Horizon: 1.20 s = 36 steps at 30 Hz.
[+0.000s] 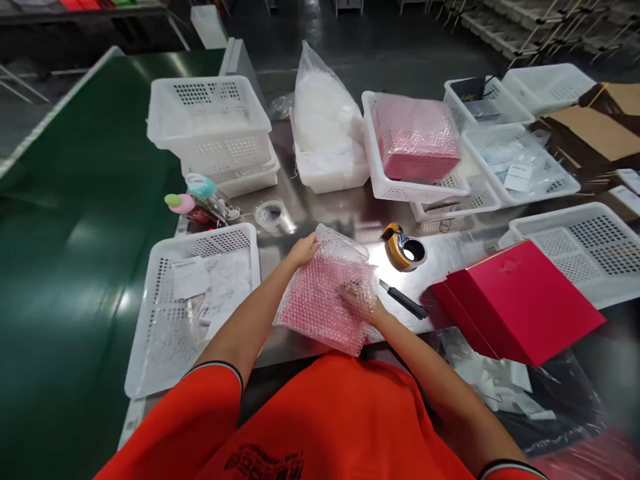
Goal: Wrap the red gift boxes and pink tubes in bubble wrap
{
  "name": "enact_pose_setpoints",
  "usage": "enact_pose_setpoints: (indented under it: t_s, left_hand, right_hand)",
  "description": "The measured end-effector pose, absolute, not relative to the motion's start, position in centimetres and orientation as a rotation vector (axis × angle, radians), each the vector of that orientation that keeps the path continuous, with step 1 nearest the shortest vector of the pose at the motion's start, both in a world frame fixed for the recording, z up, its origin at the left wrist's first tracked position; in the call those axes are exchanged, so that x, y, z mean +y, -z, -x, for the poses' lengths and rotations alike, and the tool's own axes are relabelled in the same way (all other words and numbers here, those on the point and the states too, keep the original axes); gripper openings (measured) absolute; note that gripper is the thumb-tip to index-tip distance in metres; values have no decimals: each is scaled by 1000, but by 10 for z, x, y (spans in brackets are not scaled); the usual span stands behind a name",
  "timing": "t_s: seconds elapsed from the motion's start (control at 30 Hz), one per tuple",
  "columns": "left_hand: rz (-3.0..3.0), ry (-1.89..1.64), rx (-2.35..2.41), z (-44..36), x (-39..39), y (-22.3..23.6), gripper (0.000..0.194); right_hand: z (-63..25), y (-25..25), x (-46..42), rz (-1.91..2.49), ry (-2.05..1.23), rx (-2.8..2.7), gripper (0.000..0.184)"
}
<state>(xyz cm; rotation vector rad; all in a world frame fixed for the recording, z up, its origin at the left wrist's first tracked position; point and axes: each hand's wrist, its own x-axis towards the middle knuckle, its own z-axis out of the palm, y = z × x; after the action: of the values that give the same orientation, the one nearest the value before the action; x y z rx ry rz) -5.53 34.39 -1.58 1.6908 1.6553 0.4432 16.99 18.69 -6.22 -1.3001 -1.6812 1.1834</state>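
Just beside the right hand (pixel 359 299), on the steel bench (pixel 345 208), a cutter (pixel 409 304) lies with bare blade toward the pink bubble wrap (pixel 320 300) — an outward sweep could tear the film or cut skin. The wrap lies between both hands, touching each. Left hand (pixel 303 251) pinches its upper edge; right hand shows through the film — whether it grasps or merely presses cannot be told.

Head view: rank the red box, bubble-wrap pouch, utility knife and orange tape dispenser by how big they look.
Largest to smallest, by area in view:
1. Red box
2. Bubble-wrap pouch
3. Orange tape dispenser
4. Utility knife, slim but at least as long as the dispenser.
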Motion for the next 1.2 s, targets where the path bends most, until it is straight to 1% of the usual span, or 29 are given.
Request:
enact_pose_setpoints:
  t_s: [0.03,0.13,0.17,0.23,0.3,0.4,0.47,0.53,0.67,0.77,0.93,1.1,1.2]
  left_hand:
    - [-1718,-391,1694,53,345,16,9]
    - [-1784,-269,1807,46,344,17,14]
    - [-1802,-238,1837,44,344,18,16]
    - [-1837,-187,1877,41,342,19,16]
    - [-1866,-152,1898,40,341,20,16]
    - [-1894,-123,1923,40,339,22,16]
    - [-1902,-114,1943,40,339,24,16]
    - [-1906,-111,1952,40,338,25,17]
    - [-1904,-132,1949,41,336,28,18]
    - [-1876,-172,1969,42,334,32,19]
    - [-1773,-233,2019,44,338,39,15]
    - [-1657,-272,2020,45,344,46,17]
    - [-1599,-254,1987,49,346,53,19]
  right_hand:
    - [-172,61,183,1295,-1177,-1695,30]
    - [-179,60,166,1306,-1158,-1700,20]
    - [-181,60,158,1317,-1153,-1693,19]
    - [-184,60,143,1346,-1132,-1657,23]
    - [-183,58,130,1365,-1100,-1570,22]
    - [-176,48,121,1464,-1087,-1236,24]
    - [-171,40,129,1557,-1091,-1000,31]
    - [-170,36,147,1664,-1050,-886,35]
    - [-178,40,184,1851,-861,-852,29]
    - [-182,47,192,1886,-806,-844,23]
    - [-186,56,191,1904,-847,-827,29]
    - [-198,64,200,1878,-987,-744,34]
    - [-200,67,201,1845,-1083,-628,33]
